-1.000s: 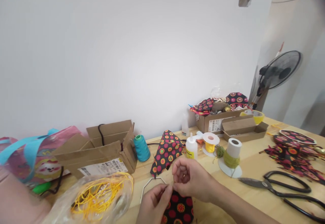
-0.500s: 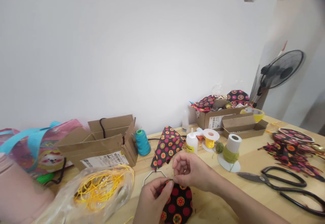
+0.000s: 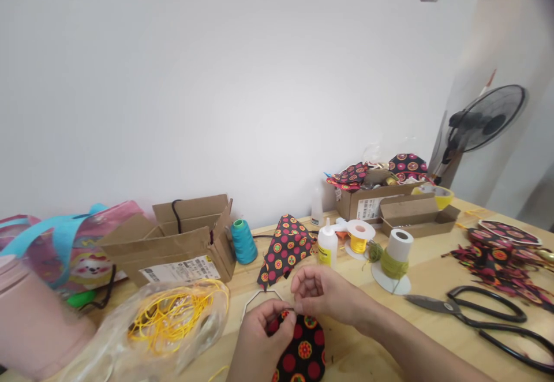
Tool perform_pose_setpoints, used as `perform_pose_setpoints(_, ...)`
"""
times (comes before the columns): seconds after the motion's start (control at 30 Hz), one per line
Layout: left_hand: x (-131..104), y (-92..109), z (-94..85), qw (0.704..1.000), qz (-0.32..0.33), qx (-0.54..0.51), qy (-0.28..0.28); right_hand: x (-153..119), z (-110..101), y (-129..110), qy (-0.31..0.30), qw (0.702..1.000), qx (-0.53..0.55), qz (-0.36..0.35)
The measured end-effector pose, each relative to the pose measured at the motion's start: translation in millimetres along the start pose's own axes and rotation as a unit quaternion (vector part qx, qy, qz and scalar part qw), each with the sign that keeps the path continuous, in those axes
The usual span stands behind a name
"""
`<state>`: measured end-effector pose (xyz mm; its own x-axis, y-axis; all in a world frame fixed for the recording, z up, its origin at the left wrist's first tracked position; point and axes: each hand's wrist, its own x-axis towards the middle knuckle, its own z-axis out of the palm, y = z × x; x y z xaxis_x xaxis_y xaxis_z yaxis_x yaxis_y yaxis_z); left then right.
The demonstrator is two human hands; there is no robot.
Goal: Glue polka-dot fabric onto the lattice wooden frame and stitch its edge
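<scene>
A piece of black fabric with red and orange flower prints (image 3: 304,347) hangs below my two hands near the front of the table. My left hand (image 3: 264,336) is closed, pinching its upper edge between thumb and fingers. Against the same edge, my right hand (image 3: 318,295) has thumb and index finger pressed together; whatever lies in that pinch is too small to make out. Just behind my left hand lies a white polygon-shaped frame (image 3: 249,307), partly covered. Matching printed fabric (image 3: 288,246) lies folded farther back.
Open black-handled scissors (image 3: 459,307) lie at right, near fabric scraps (image 3: 493,266). Behind my hands stand a glue bottle (image 3: 328,246), a green cord spool (image 3: 395,263) and a teal thread cone (image 3: 244,242). A plastic bag of yellow cord (image 3: 173,318) and a cardboard box (image 3: 173,252) are left.
My hands and the fabric have dropped slightly, with the fabric shifted a little left in the picture. Both hands keep the same pinch at its upper edge. The view has turned slightly.
</scene>
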<state>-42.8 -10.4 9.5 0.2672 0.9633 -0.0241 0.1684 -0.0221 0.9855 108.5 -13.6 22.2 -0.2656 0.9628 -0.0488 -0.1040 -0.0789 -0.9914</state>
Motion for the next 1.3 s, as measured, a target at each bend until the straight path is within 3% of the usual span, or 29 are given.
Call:
perform_pose_setpoints(0.17,1,-3,-5.1,0.999,0.014,0.039,-0.029,-6,1,-7,0.005,1.0,0.001,0.02)
perform_pose_setpoints(0.3,2,-4,-8.5,1.0,0.013,0.018,-0.019,-9,1,-12,0.002,0.999,0.027,0.036)
perform_pose_setpoints(0.63,4,-3,-9.8,0.992,-0.008,-0.123,-0.005,3,3,4,0.035,0.998,0.032,-0.033)
perform_pose_setpoints(1.1,-4,0,-6.2,0.992,0.055,-0.113,0.02,-2,10,-5,0.075,0.995,0.01,-0.058)
perform_pose_setpoints(1.2,-3,-5,-8.4,0.993,0.096,-0.066,0.019,-2,10,-6,0.076,0.995,0.003,-0.059)
perform_pose_setpoints(1.3,0,-10,-16.5,0.971,0.225,0.074,0.042,-2,10,-5,0.076,0.995,-0.003,-0.063)
